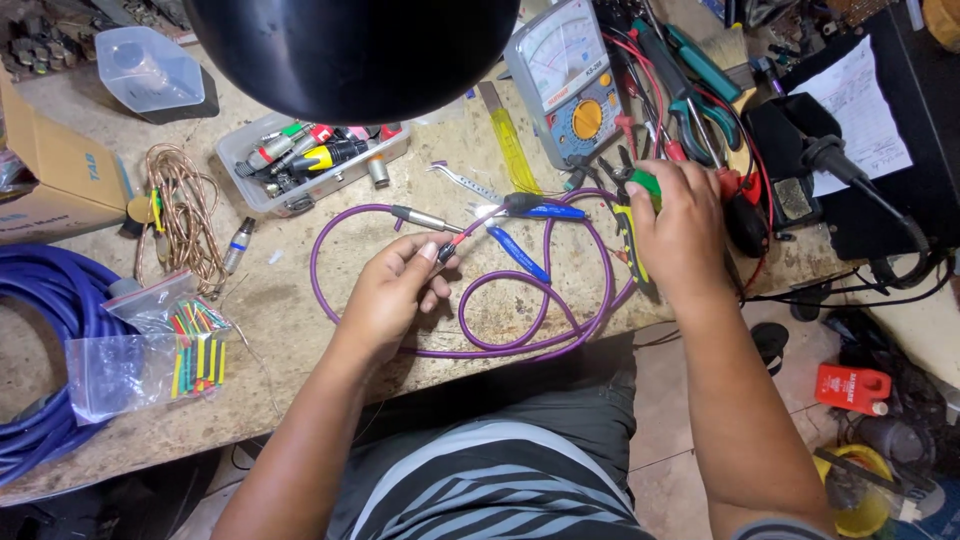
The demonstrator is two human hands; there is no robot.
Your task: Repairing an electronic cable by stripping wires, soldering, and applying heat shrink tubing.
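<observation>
left hand [392, 290] pinching purple cable [520, 345] end; right hand [680, 225] clasping green-handled tool [640, 190]

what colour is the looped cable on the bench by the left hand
Purple; the cable lies coiled beside the left hand, clearest in the head view.

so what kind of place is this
Probably an electronics or audio-cable repair bench: an analog multimeter, a tray of cable connectors and bags of heat-shrink tubing lie around the purple cable that the left hand holds.
</observation>
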